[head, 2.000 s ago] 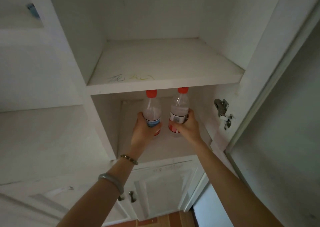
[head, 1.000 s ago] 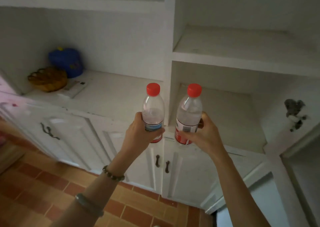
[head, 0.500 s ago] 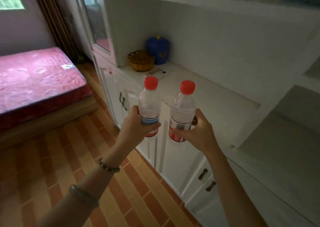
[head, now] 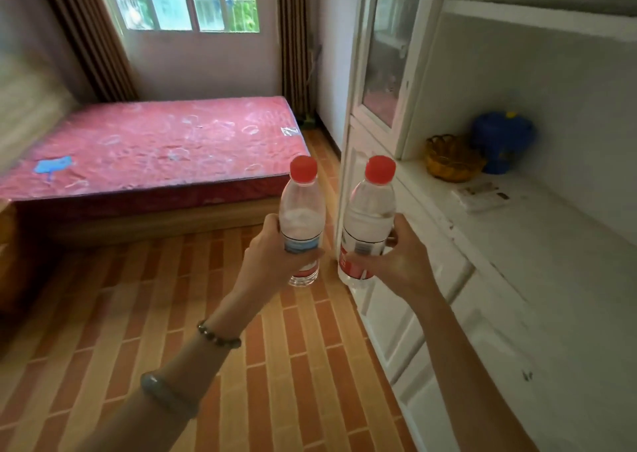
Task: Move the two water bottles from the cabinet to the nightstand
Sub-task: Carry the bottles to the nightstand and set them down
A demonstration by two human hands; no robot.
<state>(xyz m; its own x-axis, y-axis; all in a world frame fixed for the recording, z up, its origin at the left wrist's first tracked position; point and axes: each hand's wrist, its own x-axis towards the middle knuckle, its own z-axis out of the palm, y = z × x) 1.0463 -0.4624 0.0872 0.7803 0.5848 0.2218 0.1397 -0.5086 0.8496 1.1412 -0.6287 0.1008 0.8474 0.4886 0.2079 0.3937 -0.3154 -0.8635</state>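
Observation:
Two clear water bottles with red caps stand upright in the air before me, side by side and a little apart. My left hand [head: 267, 260] grips the left water bottle [head: 302, 210] around its blue-and-red label. My right hand [head: 396, 262] grips the right water bottle [head: 370, 210] around its red-and-white label. Both bottles hang over the brick-patterned floor, just left of the white cabinet [head: 517, 262]. A brown wooden piece [head: 8, 245] at the far left edge is cut off; I cannot tell whether it is the nightstand.
A bed with a red mattress [head: 155, 148] lies ahead on the left under a window [head: 186, 0] with brown curtains. On the cabinet counter at right sit a wicker basket [head: 451, 162], a blue container [head: 501, 141] and a flat paper packet [head: 481, 195]. Open floor [head: 172, 313] lies between me and the bed.
The bottles came out of the cabinet compartment, one in each hand. My view swung left from the shelves to the room, so the bed and window now face me.

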